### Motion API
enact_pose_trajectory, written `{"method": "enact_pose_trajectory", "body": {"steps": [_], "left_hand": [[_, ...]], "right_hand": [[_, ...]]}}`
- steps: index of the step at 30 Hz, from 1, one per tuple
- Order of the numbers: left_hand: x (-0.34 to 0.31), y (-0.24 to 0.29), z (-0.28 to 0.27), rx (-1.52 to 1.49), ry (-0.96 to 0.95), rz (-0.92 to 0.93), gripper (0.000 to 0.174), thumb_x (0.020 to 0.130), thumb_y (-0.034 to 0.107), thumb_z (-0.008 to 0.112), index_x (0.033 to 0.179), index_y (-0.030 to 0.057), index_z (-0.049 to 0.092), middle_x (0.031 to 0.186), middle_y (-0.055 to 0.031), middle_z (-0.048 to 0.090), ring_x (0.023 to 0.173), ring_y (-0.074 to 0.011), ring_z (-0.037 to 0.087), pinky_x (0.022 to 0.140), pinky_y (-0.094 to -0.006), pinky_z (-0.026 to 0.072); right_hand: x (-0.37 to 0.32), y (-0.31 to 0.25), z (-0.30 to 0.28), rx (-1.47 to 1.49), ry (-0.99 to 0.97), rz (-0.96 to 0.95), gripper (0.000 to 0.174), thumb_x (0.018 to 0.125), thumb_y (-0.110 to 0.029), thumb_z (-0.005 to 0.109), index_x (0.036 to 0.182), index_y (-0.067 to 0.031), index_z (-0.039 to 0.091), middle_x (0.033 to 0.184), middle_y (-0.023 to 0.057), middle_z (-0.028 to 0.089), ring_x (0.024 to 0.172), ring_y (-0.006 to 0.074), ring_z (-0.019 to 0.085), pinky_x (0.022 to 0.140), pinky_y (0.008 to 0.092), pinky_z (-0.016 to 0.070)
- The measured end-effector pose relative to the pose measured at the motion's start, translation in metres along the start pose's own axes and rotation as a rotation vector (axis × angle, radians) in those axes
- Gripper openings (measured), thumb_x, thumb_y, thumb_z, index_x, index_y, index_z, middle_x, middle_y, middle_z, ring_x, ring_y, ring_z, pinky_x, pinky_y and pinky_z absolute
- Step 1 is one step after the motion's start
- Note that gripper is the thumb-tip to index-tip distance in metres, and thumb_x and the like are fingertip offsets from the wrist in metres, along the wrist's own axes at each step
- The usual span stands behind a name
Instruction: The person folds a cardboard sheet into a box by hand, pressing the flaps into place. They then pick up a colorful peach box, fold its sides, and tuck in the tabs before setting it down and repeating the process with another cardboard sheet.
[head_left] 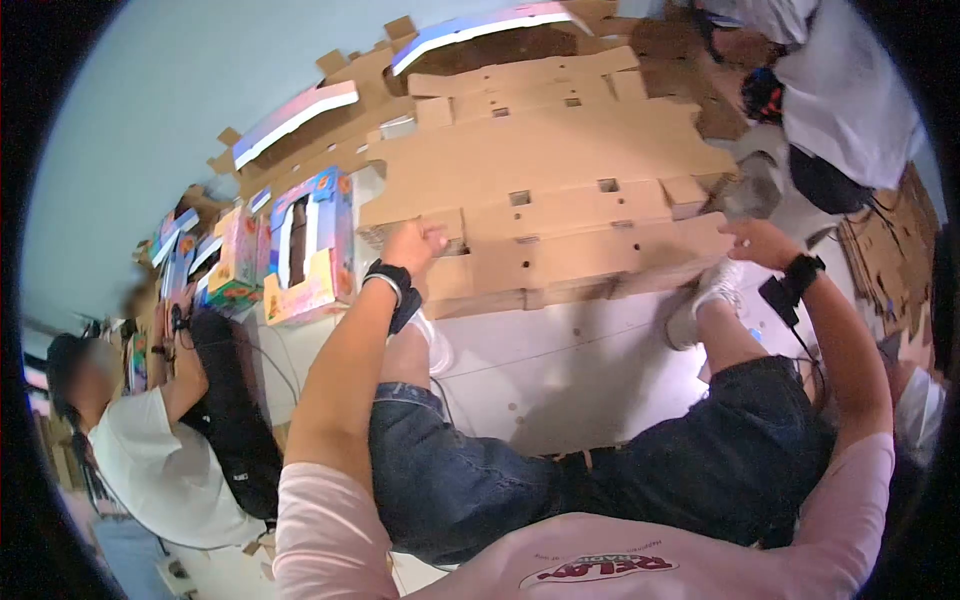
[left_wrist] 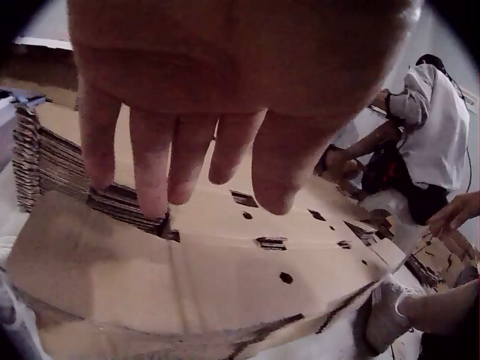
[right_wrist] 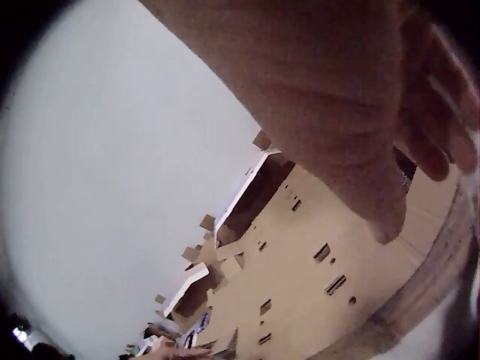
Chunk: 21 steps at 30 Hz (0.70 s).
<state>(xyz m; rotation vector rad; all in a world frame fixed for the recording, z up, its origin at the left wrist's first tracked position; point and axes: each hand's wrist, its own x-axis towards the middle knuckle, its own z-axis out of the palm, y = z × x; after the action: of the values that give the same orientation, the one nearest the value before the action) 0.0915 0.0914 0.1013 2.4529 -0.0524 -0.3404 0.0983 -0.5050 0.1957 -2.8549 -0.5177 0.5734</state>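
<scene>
A stack of flat, die-cut brown cardboard sheets (head_left: 560, 150) with slots and small holes lies before the person, its layered edges showing in the left wrist view. The left hand (head_left: 418, 246) is over the stack's near left corner, its fingers (left_wrist: 150, 165) extended above the board; contact cannot be told. At the near right corner is the right hand (head_left: 762, 244), fingers pointing inward beside the sheet's edge. In the right wrist view the right hand (right_wrist: 337, 112) covers part of the cardboard (right_wrist: 300, 262), fingers loosely bent. Neither hand visibly grips anything.
Colourful printed boxes (head_left: 310, 245) stand left of the stack. More cardboard with printed flaps (head_left: 480, 30) lies behind. One person in white (head_left: 165, 465) sits at left, another (head_left: 845, 100) is at back right. Flattened cardboard (head_left: 885, 265) lies at right. The wearer's shoes flank the near edge.
</scene>
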Motion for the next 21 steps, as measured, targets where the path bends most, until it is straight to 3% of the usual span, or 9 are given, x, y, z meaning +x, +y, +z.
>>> {"method": "enact_pose_trajectory", "body": {"steps": [4,6,8,10,11,13,14,16,21], "left_hand": [[-0.008,-0.060,-0.014,-0.055,0.496,-0.132,0.037,0.078,0.017,0.070,0.114,0.0130,0.068,0.107,-0.0141,0.069,0.100,-0.0292,0.066,0.087,-0.0390,0.0508],[-0.024,-0.079,-0.022,0.253,0.759,-0.224,0.039,0.078,0.018,0.069,0.117,0.0110,0.065,0.112,-0.0146,0.067,0.105,-0.0319,0.062,0.090,-0.0416,0.0485],[-0.038,-0.120,-0.020,0.401,0.849,-0.254,0.042,0.078,0.017,0.068,0.118,0.0052,0.062,0.113,-0.0163,0.065,0.106,-0.0351,0.060,0.093,-0.0433,0.0464],[-0.048,-0.158,-0.018,0.634,1.103,-0.315,0.043,0.074,0.019,0.071,0.111,-0.0002,0.061,0.106,-0.0196,0.065,0.105,-0.0370,0.059,0.094,-0.0438,0.0463],[-0.053,-0.173,-0.019,0.632,1.105,-0.322,0.043,0.074,0.019,0.071,0.111,-0.0002,0.061,0.106,-0.0196,0.065,0.105,-0.0370,0.059,0.094,-0.0438,0.0463],[-0.067,-0.194,-0.022,0.316,0.720,-0.735,0.053,0.068,0.025,0.077,0.109,-0.0018,0.058,0.108,-0.0229,0.062,0.111,-0.0371,0.056,0.095,-0.0434,0.0455],[-0.071,-0.200,-0.025,0.314,0.717,-0.741,0.053,0.068,0.025,0.077,0.109,-0.0018,0.058,0.108,-0.0229,0.062,0.111,-0.0371,0.056,0.095,-0.0434,0.0455],[-0.077,-0.199,-0.035,0.102,0.283,-0.738,0.065,0.063,0.031,0.082,0.112,-0.0028,0.054,0.120,-0.0255,0.054,0.118,-0.0373,0.051,0.097,-0.0427,0.0448],[-0.049,-0.254,-0.021,0.278,0.482,-0.575,0.081,0.060,0.035,0.085,0.119,-0.0035,0.046,0.124,-0.0244,0.046,0.121,-0.0378,0.046,0.102,-0.0418,0.0415]], "right_hand": [[0.011,-0.019,0.077,0.097,0.100,0.048,0.055,0.074,-0.012,0.068,0.128,-0.0053,0.058,0.098,0.0174,0.067,0.088,0.0259,0.065,0.081,0.0370,0.0510],[-0.002,-0.061,0.073,0.384,-0.121,-0.345,0.052,0.073,-0.006,0.065,0.124,-0.0029,0.060,0.108,0.0194,0.068,0.089,0.0276,0.066,0.081,0.0360,0.0519],[-0.016,-0.107,0.050,0.455,-0.260,-0.029,0.054,0.072,-0.004,0.063,0.126,-0.0016,0.058,0.113,0.0209,0.066,0.098,0.0283,0.065,0.086,0.0359,0.0508],[-0.015,-0.112,0.050,0.411,-0.177,-0.114,0.054,0.072,-0.003,0.063,0.126,0.0003,0.057,0.115,0.0216,0.064,0.104,0.0304,0.063,0.090,0.0352,0.0495],[-0.017,-0.116,0.050,0.356,-0.078,-0.154,0.054,0.072,-0.003,0.063,0.125,0.0011,0.057,0.114,0.0214,0.064,0.105,0.0318,0.063,0.090,0.0351,0.0492],[-0.023,-0.110,0.058,0.391,-0.080,-0.115,0.053,0.072,-0.003,0.066,0.125,0.0003,0.057,0.111,0.0208,0.065,0.102,0.0349,0.063,0.090,0.0341,0.0491],[-0.025,-0.105,0.059,0.388,-0.085,-0.116,0.053,0.072,-0.003,0.066,0.125,0.0003,0.057,0.111,0.0208,0.065,0.102,0.0349,0.063,0.090,0.0341,0.0491],[-0.033,-0.098,0.055,0.425,-0.255,-0.093,0.053,0.074,-0.004,0.067,0.126,0.0002,0.056,0.104,0.0190,0.065,0.096,0.0315,0.064,0.086,0.0346,0.0499],[-0.043,-0.089,0.057,0.577,-0.189,0.131,0.051,0.078,0.001,0.063,0.128,0.0050,0.053,0.092,0.0066,0.061,0.085,0.0154,0.058,0.078,0.0271,0.0478]]}}
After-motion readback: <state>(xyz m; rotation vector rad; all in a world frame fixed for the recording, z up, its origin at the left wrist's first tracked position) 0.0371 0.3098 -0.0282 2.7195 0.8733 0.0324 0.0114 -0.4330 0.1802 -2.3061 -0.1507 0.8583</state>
